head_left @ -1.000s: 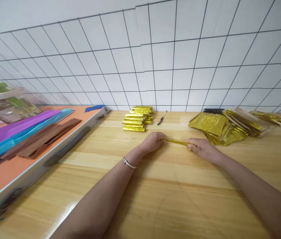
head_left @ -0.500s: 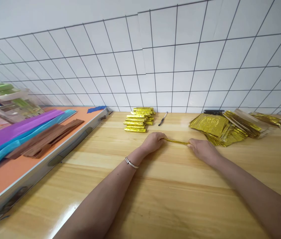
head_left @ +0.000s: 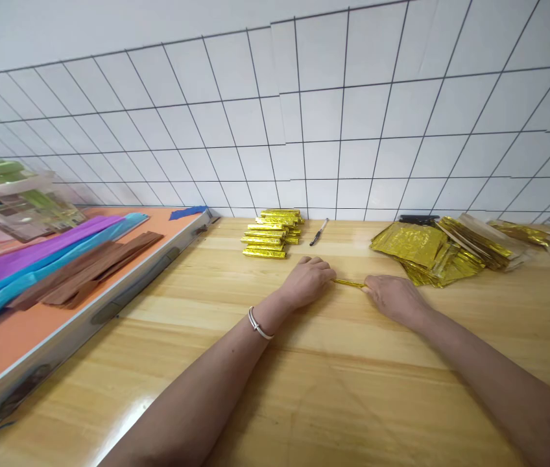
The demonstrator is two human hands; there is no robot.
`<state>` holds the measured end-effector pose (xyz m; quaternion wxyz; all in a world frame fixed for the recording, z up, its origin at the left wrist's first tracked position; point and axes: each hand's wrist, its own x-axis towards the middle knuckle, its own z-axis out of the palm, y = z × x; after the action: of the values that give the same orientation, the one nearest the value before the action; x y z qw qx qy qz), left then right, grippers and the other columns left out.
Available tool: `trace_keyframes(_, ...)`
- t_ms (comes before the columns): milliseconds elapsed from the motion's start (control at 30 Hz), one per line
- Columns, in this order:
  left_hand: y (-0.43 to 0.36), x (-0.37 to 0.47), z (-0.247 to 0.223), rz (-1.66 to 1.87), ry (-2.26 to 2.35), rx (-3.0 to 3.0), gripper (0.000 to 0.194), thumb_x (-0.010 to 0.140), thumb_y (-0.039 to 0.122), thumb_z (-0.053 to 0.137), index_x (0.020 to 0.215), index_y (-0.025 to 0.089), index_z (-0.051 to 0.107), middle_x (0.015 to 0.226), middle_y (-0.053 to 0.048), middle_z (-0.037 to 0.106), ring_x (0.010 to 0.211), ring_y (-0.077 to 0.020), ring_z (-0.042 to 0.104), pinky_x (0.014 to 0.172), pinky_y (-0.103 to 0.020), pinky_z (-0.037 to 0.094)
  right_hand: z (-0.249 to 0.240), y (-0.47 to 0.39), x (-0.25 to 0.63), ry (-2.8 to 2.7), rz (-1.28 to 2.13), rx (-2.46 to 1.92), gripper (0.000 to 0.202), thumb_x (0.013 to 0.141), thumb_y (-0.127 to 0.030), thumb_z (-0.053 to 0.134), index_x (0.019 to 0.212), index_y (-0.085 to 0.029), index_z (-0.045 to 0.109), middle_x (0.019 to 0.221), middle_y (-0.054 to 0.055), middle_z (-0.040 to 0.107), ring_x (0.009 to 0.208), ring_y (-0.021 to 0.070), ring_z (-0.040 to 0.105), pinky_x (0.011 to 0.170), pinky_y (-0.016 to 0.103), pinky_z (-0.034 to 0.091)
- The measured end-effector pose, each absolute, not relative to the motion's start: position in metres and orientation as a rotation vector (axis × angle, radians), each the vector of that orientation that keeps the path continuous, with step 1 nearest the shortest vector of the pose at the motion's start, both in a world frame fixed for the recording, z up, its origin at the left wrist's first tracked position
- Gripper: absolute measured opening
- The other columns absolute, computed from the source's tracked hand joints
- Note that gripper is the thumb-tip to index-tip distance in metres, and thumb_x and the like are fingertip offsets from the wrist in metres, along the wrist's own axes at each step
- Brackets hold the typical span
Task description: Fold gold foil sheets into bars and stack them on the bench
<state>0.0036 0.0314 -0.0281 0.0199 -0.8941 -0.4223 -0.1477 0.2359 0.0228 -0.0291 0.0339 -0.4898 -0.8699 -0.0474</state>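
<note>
White wall (head_left: 321, 110) with a black grid, behind a light wooden table (head_left: 353, 389). At right on the table: a loose pile of gold foil sheets (head_left: 408, 245). Left of centre: a stack of folded gold foil strips (head_left: 265, 241). Left hand (head_left: 308, 282) and right hand (head_left: 394, 297) each grip one end of a narrow gold foil strip (head_left: 349, 283), nearer than the stack (contact with tabletop unclear). Smallest: a pen (head_left: 319, 232), just right of the stack.

Gold strip (head_left: 349, 283), black-gridded white wall (head_left: 321, 113)
</note>
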Motion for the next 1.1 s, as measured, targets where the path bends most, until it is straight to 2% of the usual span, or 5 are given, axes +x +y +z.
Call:
trace_keyframes(167,0.014,0.030,-0.026,-0.335,-1.177,-2.731,0.011,0.083,0.015,0.047,0.084,0.017,0.058,0.080,-0.004,0.061,0.080,-0.0171,0.052,0.075,-0.031,0.033,-0.031,0.015,0.223,-2.703,-0.105,-1.403,0.022,0.091,-0.033,0.036,0.090,-0.022,0.056,0.081,0.004,0.066,0.074,0.0173,0.059,0.061,0.027,0.033)
trace_keyframes(300,0.010,0.035,-0.026,-0.349,-1.184,-2.741,0.009,0.080,0.015,0.050,0.083,0.017,0.058,0.078,-0.004,0.061,0.077,-0.0172,0.053,0.072,-0.031,0.032,-0.033,0.015,0.223,-2.704,-0.079,-1.356,0.022,0.091,-0.032,0.035,0.088,-0.022,0.055,0.081,0.004,0.066,0.075,0.0170,0.058,0.061,0.026,0.034)
trace_keyframes(567,0.027,0.008,-0.022,-0.369,-1.337,-2.767,0.018,0.088,0.022,0.043,0.086,0.018,0.060,0.082,-0.003,0.064,0.081,-0.0150,0.058,0.074,-0.029,0.033,-0.030,0.022,0.236,-2.692,-0.088,-1.317,0.026,0.092,-0.035,0.033,0.079,-0.021,0.051,0.075,0.002,0.063,0.068,0.0155,0.056,0.059,0.025,0.032)
trace_keyframes(833,0.035,-0.002,-0.029,-0.319,-1.439,-2.736,0.017,0.087,0.021,0.043,0.095,0.020,0.059,0.089,-0.004,0.066,0.085,-0.0162,0.060,0.075,-0.027,0.039,-0.035,0.032,0.250,-2.669,-0.121,-1.346,0.026,0.091,-0.035,0.035,0.077,-0.020,0.051,0.074,0.002,0.061,0.069,0.0151,0.055,0.061,0.024,0.033)
trace_keyframes(1100,0.028,0.014,-0.037,-0.322,-1.458,-2.667,0.015,0.086,0.019,0.042,0.086,0.018,0.057,0.081,-0.004,0.064,0.076,-0.0191,0.059,0.069,-0.030,0.040,-0.031,0.029,0.237,-2.693,-0.304,-1.312,0.025,0.090,-0.033,0.040,0.087,-0.018,0.059,0.089,0.008,0.061,0.090,0.0219,0.051,0.078,0.032,0.033)
